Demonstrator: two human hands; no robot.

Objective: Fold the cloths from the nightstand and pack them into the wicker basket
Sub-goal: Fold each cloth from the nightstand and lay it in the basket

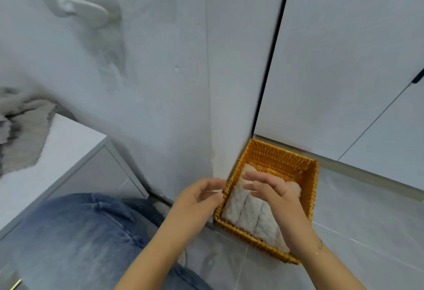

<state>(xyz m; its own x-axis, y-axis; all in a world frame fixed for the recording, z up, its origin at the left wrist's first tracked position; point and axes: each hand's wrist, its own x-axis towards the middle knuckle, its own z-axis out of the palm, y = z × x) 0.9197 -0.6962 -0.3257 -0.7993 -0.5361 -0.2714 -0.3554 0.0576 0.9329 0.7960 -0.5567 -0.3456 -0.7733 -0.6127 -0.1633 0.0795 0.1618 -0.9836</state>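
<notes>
Folded cloths (pixel 247 211) fill the wicker basket (pixel 286 159) — both hands just above.

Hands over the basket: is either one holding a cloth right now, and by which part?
Neither. The left hand and right hand hover open above the wicker basket; the folded cloths lie inside it.

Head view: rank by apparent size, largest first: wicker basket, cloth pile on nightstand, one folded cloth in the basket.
1. wicker basket
2. cloth pile, cut off by the frame edge, so its rank is unsure
3. folded cloth, clearly smallest
</notes>
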